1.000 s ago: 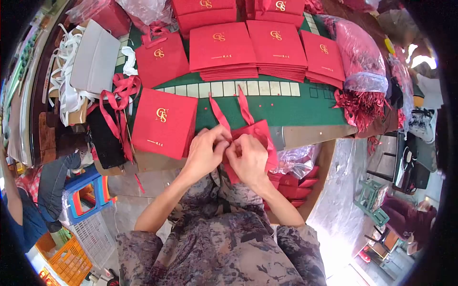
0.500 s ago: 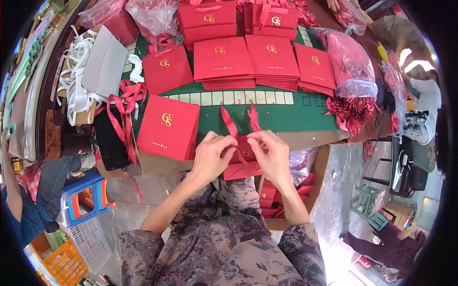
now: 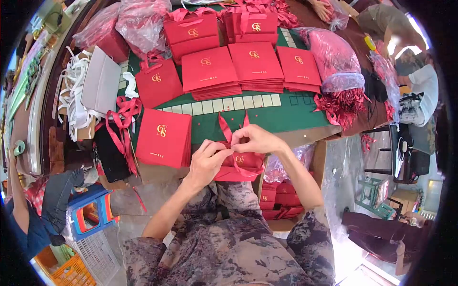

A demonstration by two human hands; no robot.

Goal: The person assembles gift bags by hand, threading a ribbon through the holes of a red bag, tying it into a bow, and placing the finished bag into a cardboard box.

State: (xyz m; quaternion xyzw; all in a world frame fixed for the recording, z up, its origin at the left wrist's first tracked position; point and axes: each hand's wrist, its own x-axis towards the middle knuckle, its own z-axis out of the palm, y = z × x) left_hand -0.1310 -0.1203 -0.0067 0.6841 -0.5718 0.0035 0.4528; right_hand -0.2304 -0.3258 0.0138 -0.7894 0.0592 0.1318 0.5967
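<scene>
A red paper gift bag [image 3: 248,161] with a gold logo rests at the table's near edge, right in front of my body. Red ribbon [image 3: 224,126] stands up from its top and also hangs across its front. My left hand [image 3: 206,162] pinches with thumb and forefinger at the ribbon, at the bag's upper left. Meeting it there, my right hand [image 3: 255,139] is closed in a pinch on ribbon too. The fingertips nearly touch, and the exact bit of ribbon between them is mostly hidden.
Flat red bags [image 3: 164,138] are stacked at left, with more stacks [image 3: 210,69] behind. Loose red ribbons [image 3: 125,114] hang near a white box [image 3: 101,81]. A plastic-wrapped tassel bundle [image 3: 334,57] lies right. Below the edge stands a carton of red bags [image 3: 281,198]. Other people work nearby.
My right hand has moved left and up across the bag to meet my left hand. The hands were apart before, each pinching ribbon. The whole view has shifted slightly.
</scene>
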